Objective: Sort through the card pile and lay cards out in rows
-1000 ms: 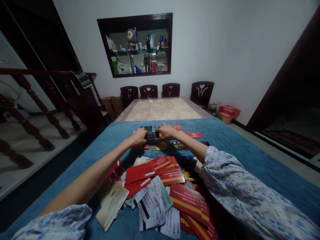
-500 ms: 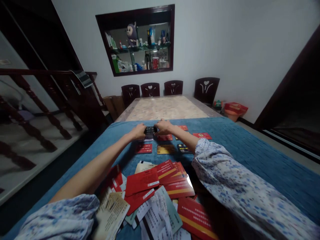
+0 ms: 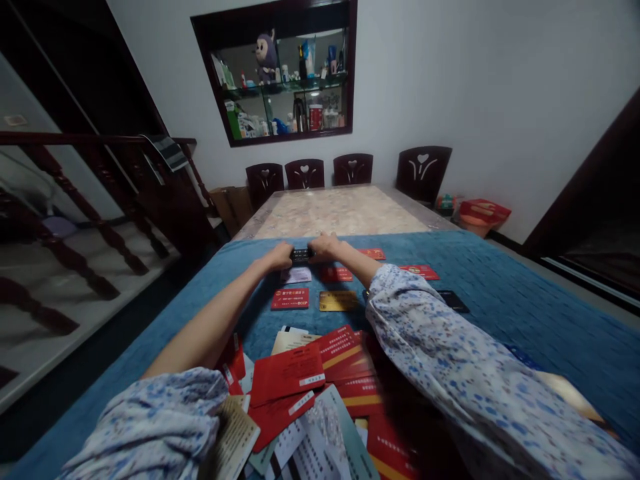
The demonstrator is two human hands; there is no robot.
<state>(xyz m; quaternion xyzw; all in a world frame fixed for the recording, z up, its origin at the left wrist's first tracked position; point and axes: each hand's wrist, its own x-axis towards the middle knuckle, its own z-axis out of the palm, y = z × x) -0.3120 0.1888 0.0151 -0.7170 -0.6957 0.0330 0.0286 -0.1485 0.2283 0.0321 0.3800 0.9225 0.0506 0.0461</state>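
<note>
**Dark card held at the far row, near the cloth's edge**

Both arms stretch far across the table [image 3: 340, 210]. The left hand [image 3: 277, 257] and right hand [image 3: 327, 246] each pinch one end of a dark card [image 3: 301, 254], each grip closed on it, just beyond the pale card [image 3: 296, 275]. Keeping it level and square to the laid rows seems best. The blue cloth [image 3: 500, 293] ends just past the hands. There is open room to the right, while the card pile [image 3: 295, 380] crowds the near forearms.

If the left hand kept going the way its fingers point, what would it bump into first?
Probably the small dark card the left hand pinches, then the right hand on its other end; depth out there is unclear.
</note>
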